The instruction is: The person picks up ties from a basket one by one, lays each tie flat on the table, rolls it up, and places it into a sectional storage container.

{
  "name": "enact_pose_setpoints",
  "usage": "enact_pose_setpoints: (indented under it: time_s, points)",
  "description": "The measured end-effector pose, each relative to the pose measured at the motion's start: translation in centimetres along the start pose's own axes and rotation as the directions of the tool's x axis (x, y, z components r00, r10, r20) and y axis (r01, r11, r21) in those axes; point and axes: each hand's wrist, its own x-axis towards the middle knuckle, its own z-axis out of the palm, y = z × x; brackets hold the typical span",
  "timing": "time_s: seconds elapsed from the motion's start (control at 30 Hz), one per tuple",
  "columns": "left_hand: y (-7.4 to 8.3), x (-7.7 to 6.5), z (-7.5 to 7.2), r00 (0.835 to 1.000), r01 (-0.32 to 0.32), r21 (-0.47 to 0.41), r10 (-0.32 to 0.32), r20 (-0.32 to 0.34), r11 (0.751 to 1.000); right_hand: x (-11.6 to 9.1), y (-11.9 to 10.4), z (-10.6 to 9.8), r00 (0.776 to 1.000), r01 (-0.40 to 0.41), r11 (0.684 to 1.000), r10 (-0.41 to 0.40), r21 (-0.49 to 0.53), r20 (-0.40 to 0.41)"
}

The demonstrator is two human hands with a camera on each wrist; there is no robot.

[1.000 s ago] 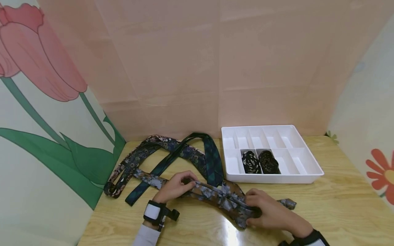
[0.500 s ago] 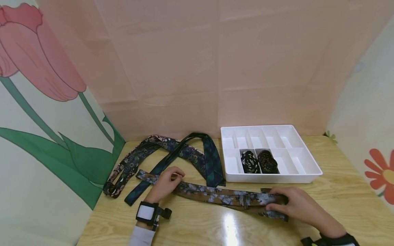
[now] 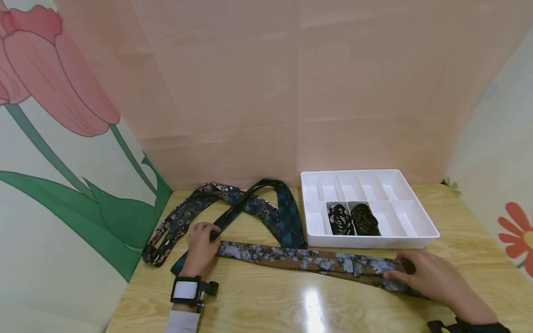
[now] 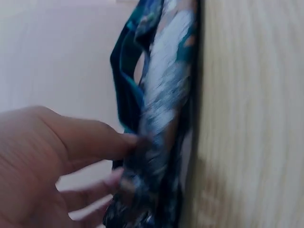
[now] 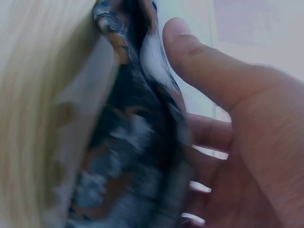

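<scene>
A brown necktie with grey-blue flowers [image 3: 325, 263] lies stretched from left to right along the table, folded into layers. My left hand [image 3: 201, 249] pinches its left end; in the left wrist view the thumb [image 4: 102, 137] presses on the cloth. At the other end my right hand [image 3: 437, 280] grips the tie between thumb and fingers, and the wrist view shows its layers [image 5: 123, 156] blurred and partly parted. Behind the left hand lie a dark green plaid tie [image 3: 290, 222] and a dark floral tie [image 3: 183, 219], overlapping each other.
At the back right stands a white divided tray [image 3: 405, 243]. Two rolled dark ties, one black and white [image 3: 340, 219] and one darker [image 3: 364, 219], sit in its front compartments. A pink sheet [image 3: 233, 92] hangs behind the wooden table [image 3: 266, 305].
My hands have moved apart, the left one leftward and the right one rightward. The brown floral tie went from bunched to drawn out straight and flat.
</scene>
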Motion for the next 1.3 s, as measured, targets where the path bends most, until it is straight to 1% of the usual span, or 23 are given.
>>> enact_pose_setpoints:
  time_s: [0.1, 0.17, 0.23, 0.3, 0.4, 0.47, 0.53, 0.57, 0.63, 0.67, 0.73, 0.8, 0.83, 0.9, 0.97, 1.03, 1.1, 1.17, 1.27, 1.3]
  points:
    - [-0.3, -0.2, -0.5, 0.996, 0.091, 0.052, -0.09, -0.009, 0.995, -0.1, 2.1, 0.5, 0.994, -0.023, 0.999, 0.02, 0.027, 0.104]
    - [-0.5, -0.3, -0.7, 0.989, 0.149, 0.075, -0.149, -0.005, 0.986, -0.3, 3.4, 0.8, 0.99, -0.039, 0.998, 0.033, 0.044, 0.139]
    - [-0.8, -0.4, -1.0, 0.981, 0.192, 0.087, -0.193, -0.001, 0.978, -0.5, 4.3, 0.9, 0.987, -0.07, 0.996, 0.062, 0.052, 0.149]
    - [-1.0, -0.5, -1.3, 0.978, 0.21, 0.089, -0.211, 0.001, 0.974, -0.8, 5.0, 0.8, 0.983, -0.117, 0.992, 0.11, 0.039, 0.145]
    - [-1.4, -0.8, -1.9, 0.974, 0.222, 0.106, -0.225, 0.017, 0.969, -1.0, 5.8, 0.7, 0.963, -0.202, 0.979, 0.194, 0.029, 0.186]
    - [-1.5, -1.0, -2.3, 0.97, 0.231, 0.099, -0.237, 0.056, 0.968, -1.0, 6.4, 0.7, 0.956, -0.239, 0.971, 0.231, 0.021, 0.183]
    - [-1.6, -1.1, -2.6, 0.967, 0.227, 0.087, -0.235, 0.097, 0.97, -1.0, 7.0, 0.9, 0.955, -0.254, 0.967, 0.245, 0.031, 0.164]
    - [-1.6, -1.1, -2.6, 0.967, 0.22, 0.077, -0.228, 0.114, 0.973, -1.0, 7.4, 1.0, 0.961, -0.247, 0.969, 0.24, 0.033, 0.137]
    - [-1.7, -1.1, -2.5, 0.969, 0.21, 0.045, -0.214, 0.127, 0.977, -1.2, 8.0, 1.0, 0.969, -0.231, 0.972, 0.227, 0.036, 0.098]
    - [-1.8, -1.1, -2.4, 0.971, 0.204, 0.035, -0.207, 0.122, 0.978, -1.3, 8.3, 1.0, 0.969, -0.229, 0.973, 0.224, 0.04, 0.101]
    - [-2.1, -1.3, -2.4, 0.975, 0.196, 0.023, -0.197, 0.1, 0.98, -1.6, 8.7, 0.9, 0.967, -0.227, 0.972, 0.218, 0.055, 0.134]
    - [-2.4, -1.5, -2.5, 0.974, 0.202, 0.008, -0.202, 0.099, 0.979, -1.8, 9.1, 0.9, 0.962, -0.227, 0.971, 0.212, 0.075, 0.174]
    - [-2.5, -1.6, -2.6, 0.974, 0.201, 0.003, -0.2, 0.107, 0.98, -1.8, 9.2, 0.9, 0.957, -0.231, 0.969, 0.21, 0.085, 0.199]
    - [-2.6, -2.0, -2.9, 0.971, 0.191, 0.008, -0.19, 0.144, 0.982, -1.8, 9.4, 1.0, 0.952, -0.233, 0.967, 0.204, 0.107, 0.229]
    - [-2.6, -2.2, -3.3, 0.967, 0.174, 0.021, -0.175, 0.184, 0.985, -1.8, 9.4, 1.1, 0.949, -0.237, 0.964, 0.204, 0.119, 0.24]
    - [-2.5, -2.3, -3.5, 0.966, 0.157, 0.036, -0.161, 0.2, 0.987, -1.7, 9.5, 1.3, 0.948, -0.245, 0.961, 0.21, 0.127, 0.24]
    - [-2.4, -2.3, -3.6, 0.967, 0.154, 0.047, -0.16, 0.196, 0.987, -1.7, 9.6, 1.6, 0.952, -0.255, 0.957, 0.223, 0.141, 0.211]
    - [-2.4, -2.2, -3.6, 0.973, 0.151, 0.052, -0.158, 0.169, 0.987, -1.5, 9.6, 1.8, 0.962, -0.247, 0.957, 0.224, 0.153, 0.156]
    - [-2.6, -2.0, -3.3, 0.98, 0.151, 0.062, -0.158, 0.123, 0.987, -1.3, 10.0, 2.1, 0.971, -0.238, 0.963, 0.233, 0.125, 0.053]
    - [-2.7, -2.0, -3.2, 0.981, 0.153, 0.073, -0.16, 0.107, 0.986, -1.4, 10.1, 2.1, 0.968, -0.25, 0.963, 0.247, 0.101, 0.041]
